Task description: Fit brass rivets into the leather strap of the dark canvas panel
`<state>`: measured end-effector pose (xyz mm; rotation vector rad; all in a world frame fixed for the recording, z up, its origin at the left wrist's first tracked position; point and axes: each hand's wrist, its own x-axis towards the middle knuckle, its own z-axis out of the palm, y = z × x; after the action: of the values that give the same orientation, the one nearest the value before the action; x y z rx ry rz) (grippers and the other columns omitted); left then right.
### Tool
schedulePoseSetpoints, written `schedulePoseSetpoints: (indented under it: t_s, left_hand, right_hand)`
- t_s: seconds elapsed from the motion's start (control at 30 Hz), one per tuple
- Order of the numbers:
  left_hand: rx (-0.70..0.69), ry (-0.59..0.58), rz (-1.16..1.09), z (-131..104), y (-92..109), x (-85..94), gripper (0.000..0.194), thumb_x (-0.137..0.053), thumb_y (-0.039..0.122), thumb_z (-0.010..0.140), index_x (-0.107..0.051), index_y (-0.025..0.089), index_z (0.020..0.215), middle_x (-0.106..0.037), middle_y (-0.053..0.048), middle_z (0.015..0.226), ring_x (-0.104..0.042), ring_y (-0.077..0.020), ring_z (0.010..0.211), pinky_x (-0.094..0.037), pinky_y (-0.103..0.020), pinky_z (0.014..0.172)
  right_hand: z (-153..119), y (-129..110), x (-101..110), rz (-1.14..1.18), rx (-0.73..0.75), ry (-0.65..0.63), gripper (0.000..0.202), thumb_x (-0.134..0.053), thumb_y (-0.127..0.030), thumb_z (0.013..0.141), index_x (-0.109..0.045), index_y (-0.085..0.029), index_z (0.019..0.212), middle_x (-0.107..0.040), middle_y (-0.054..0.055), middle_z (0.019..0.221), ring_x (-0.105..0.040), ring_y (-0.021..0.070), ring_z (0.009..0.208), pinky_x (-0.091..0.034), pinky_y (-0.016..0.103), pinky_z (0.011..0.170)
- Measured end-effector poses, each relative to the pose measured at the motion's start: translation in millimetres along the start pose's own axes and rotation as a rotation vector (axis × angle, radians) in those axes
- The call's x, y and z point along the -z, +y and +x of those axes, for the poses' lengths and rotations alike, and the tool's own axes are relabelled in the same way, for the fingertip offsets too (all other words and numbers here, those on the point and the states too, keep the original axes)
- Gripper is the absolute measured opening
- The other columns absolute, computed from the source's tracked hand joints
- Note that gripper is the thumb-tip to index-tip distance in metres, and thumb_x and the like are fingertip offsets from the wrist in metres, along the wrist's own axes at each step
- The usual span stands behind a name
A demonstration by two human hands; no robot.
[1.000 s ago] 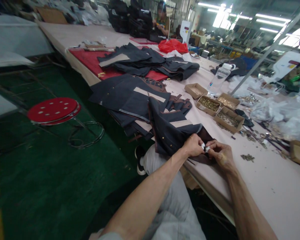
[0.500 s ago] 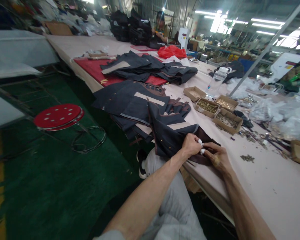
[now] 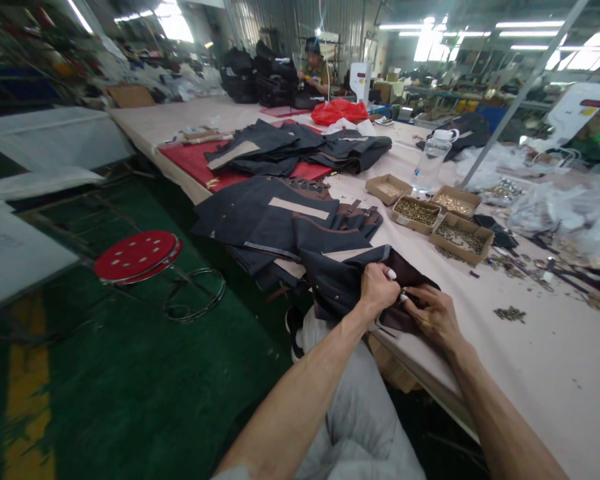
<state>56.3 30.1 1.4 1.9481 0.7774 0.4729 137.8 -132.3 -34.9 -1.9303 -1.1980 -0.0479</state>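
Note:
A dark fabric piece with a brown underside, a pale strip and small brass-coloured studs lies folded at the table's near edge. My left hand is closed on its turned-up edge, a white wrap on one fingertip. Close beside it, my right hand pinches at the brown side, thumb and forefinger together, with white on a fingertip. Something small and shiny shows between the fingers, too small to name. Behind the held piece lies a stack of similar fabric pieces.
Small cardboard boxes of metal fittings stand beyond my right hand, near a clear bottle. Loose fittings lie on the table. A red stool stands at left. A person is at the far end.
My left hand has drawn slightly away from the right, its fingers more curled over the fabric. The camera view has shifted a little, so the stool appears further right and lower.

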Motion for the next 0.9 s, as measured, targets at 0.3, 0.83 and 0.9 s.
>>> schedulePoseSetpoints:
  t_s: [0.3, 0.83, 0.9]
  left_hand:
    - [-0.037, -0.106, 0.155, 7.7, -13.0, -0.8, 0.022, -0.062, 0.010, 0.059, -0.070, 0.017, 0.079, -0.071, -0.003, 0.073, -0.066, -0.0165, 0.070, -0.047, -0.023, 0.063]
    - [0.002, -0.150, 0.256, 7.9, -8.1, -0.2, 0.022, -0.068, 0.015, 0.058, -0.073, 0.015, 0.079, -0.073, -0.006, 0.078, -0.068, -0.0187, 0.074, -0.049, -0.026, 0.067]
    - [0.000, -0.130, 0.252, 8.1, -8.3, -1.4, 0.022, -0.068, 0.016, 0.060, -0.073, 0.015, 0.081, -0.073, -0.006, 0.079, -0.068, -0.0185, 0.075, -0.050, -0.025, 0.068]
  right_hand:
    - [2.8, 11.9, 0.9, -0.058, -0.133, -0.069, 0.025, -0.068, -0.035, 0.082, -0.079, -0.024, 0.101, -0.069, 0.007, 0.096, -0.064, 0.0219, 0.081, -0.051, 0.034, 0.074]
    - [0.6, -0.7, -1.4, -0.218, -0.083, -0.102, 0.029, -0.060, -0.039, 0.087, -0.078, -0.025, 0.105, -0.066, 0.006, 0.096, -0.061, 0.0182, 0.076, -0.045, 0.031, 0.070]
    - [-0.9, -1.6, -1.9, -0.253, -0.089, -0.084, 0.029, -0.059, -0.040, 0.087, -0.078, -0.024, 0.103, -0.066, 0.006, 0.097, -0.060, 0.0177, 0.075, -0.044, 0.031, 0.068]
